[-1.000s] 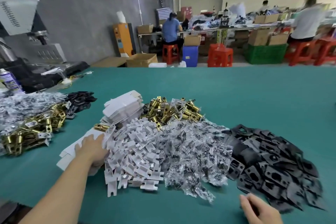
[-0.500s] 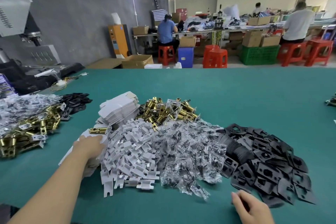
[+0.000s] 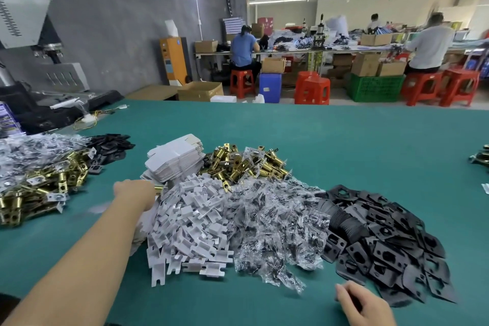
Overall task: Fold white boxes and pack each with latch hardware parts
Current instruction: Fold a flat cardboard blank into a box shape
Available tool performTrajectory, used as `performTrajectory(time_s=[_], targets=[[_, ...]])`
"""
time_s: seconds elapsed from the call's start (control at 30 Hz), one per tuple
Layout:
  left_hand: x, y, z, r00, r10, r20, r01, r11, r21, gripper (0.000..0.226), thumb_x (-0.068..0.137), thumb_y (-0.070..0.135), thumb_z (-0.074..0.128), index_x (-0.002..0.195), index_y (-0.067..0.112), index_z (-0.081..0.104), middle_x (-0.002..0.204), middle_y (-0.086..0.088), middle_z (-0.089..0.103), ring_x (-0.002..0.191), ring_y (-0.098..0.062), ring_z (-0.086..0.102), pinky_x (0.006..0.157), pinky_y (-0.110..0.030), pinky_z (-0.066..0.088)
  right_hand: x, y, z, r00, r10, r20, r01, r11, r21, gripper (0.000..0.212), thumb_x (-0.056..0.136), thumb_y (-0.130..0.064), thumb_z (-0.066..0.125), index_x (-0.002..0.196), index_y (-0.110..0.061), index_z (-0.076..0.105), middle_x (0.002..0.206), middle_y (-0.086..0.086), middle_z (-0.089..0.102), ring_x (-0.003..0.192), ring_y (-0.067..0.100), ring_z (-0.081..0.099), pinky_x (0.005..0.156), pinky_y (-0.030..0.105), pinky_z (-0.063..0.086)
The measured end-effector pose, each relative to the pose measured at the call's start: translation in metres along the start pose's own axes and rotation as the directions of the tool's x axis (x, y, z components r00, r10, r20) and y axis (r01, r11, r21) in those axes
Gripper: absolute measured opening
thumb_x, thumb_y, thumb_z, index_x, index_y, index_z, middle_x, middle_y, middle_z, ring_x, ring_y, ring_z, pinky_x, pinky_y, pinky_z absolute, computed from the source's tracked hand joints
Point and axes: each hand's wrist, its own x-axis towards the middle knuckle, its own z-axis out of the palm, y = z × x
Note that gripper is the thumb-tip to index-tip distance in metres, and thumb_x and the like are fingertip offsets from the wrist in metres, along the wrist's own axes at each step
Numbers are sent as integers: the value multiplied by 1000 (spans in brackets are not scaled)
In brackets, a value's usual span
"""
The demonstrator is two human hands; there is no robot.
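Reaching across the green table (image 3: 344,140), the left hand (image 3: 135,190) now sits further forward than a second ago, at the foot of the stack of flat white boxes (image 3: 176,160) and right beside a brass latch (image 3: 158,189) lying at the stack's near edge. Its fingers are hidden behind the back of the hand and smeared by motion, so I cannot tell whether they grip a box blank, the latch, or nothing; a pale blur under the wrist may be a blank being dragged, but that is a guess. The right hand (image 3: 362,304) has barely moved: it rests near the bottom edge with its fingers curled round something dark, probably one of the black plates (image 3: 383,243) from the heap just beside it.

Between the hands lie the white card inserts (image 3: 190,222) and the clear bags of screws (image 3: 275,219), with the pile of brass latches (image 3: 243,164) behind them. No folded box shows anywhere, so I judge the work to be at its start: the left hand's advance suggests it is fetching a blank to fold.

A second batch of bags, brass and black parts lies far left (image 3: 39,174).
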Motion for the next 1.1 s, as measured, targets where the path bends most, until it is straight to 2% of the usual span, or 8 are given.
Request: performTrajectory(time_s=[0.27,0.43,0.53,0.6,0.77,0.87,0.97,1.1], targets=[[-47,27,-76,943,278,-185,-311,933,-182,14,94,13,40,89,19,52,96,7,60,88,-15,60,69,-29,40,10,-9,-7,992,53,115,-59,997,53,27,95,-24,71,70,-34,67,57,-12,63,56,5,57,57,12,42],[-85,61,-94,848,409,-336,-425,147,-893,15,87,15,57,95,8,67,84,-6,69,77,-18,65,74,-34,52,33,-54,-22,969,-36,244,-11,982,189,24,99,-27,64,81,-42,70,75,-1,73,56,8,62,56,21,49],[-103,94,-91,855,429,-292,-229,-194,-954,16,92,10,63,107,6,69,104,-15,74,90,-26,70,86,-42,55,57,-93,-22,969,-78,235,-13,932,363,17,99,-32,64,109,-44,70,92,-5,75,78,14,71,71,32,62],[-118,125,-84,855,455,-247,-96,-330,-939,12,98,6,60,108,6,66,99,-12,76,84,-23,73,76,-39,60,75,-116,-20,947,-46,318,-103,894,436,48,95,-49,65,140,-37,53,119,-16,67,102,7,68,91,37,58],[-149,185,-61,902,402,-156,64,-484,-873,16,104,22,55,116,16,64,99,-6,77,89,-23,73,69,-36,60,92,-150,-15,886,-81,457,-90,936,340,116,63,-81,69,158,-46,13,144,-18,38,121,12,58,89,30,53],[-150,189,-50,883,427,-195,70,-530,-845,14,105,21,56,114,16,66,95,-2,79,91,-23,74,76,-38,62,94,-140,-13,925,-43,377,-93,937,336,97,75,-56,81,153,-43,25,135,-16,50,104,-1,60,76,20,51],[-145,188,-36,829,458,-319,-35,-528,-849,23,100,14,64,122,15,65,105,-1,78,100,-23,73,78,-37,62,99,-119,-15,927,-35,375,-199,800,566,51,91,-23,78,137,-25,57,124,-3,72,108,20,71,94,51,58],[-141,194,-26,847,287,-447,-328,-381,-865,76,91,11,74,149,41,35,126,16,59,99,-5,69,76,-25,58,96,-106,-14,947,-43,319,-176,760,625,28,98,-10,66,121,-27,67,117,1,75,106,24,72,93,50,60]])
